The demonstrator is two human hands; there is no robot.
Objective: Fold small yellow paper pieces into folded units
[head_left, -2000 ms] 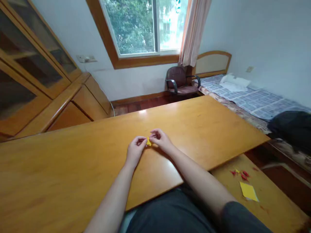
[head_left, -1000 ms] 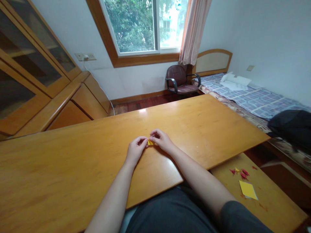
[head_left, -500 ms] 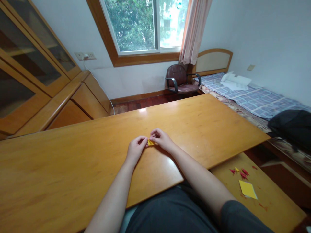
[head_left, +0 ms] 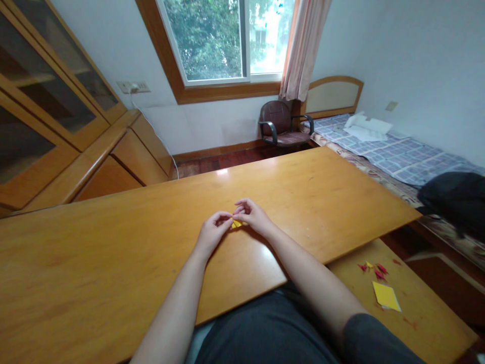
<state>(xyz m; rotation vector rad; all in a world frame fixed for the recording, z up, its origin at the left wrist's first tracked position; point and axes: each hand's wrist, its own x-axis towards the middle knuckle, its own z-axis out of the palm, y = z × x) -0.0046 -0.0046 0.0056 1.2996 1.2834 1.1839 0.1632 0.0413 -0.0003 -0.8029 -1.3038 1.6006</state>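
Note:
A small folded piece of yellow paper point(head_left: 236, 223) is pinched between my two hands, just above or on the wooden table point(head_left: 144, 242). My left hand point(head_left: 214, 228) grips its left side with thumb and fingertips together. From the right, my right hand point(head_left: 250, 214) pinches its upper edge, the other fingers curled loosely above. The fingertips cover part of the paper, so its full shape cannot be made out.
A lower surface point(head_left: 356, 283) at the right holds a yellow paper stack point(head_left: 386, 296) and several small red folded pieces point(head_left: 380, 273) with a yellow one point(head_left: 369, 265). Beyond the table stand a brown chair point(head_left: 278, 121) and a bed point(head_left: 409, 156) with a black bag point(head_left: 454, 199).
My left fingertips have shifted slightly right, closer to my right fingers. The yellow paper has turned a little and shows a slightly different face.

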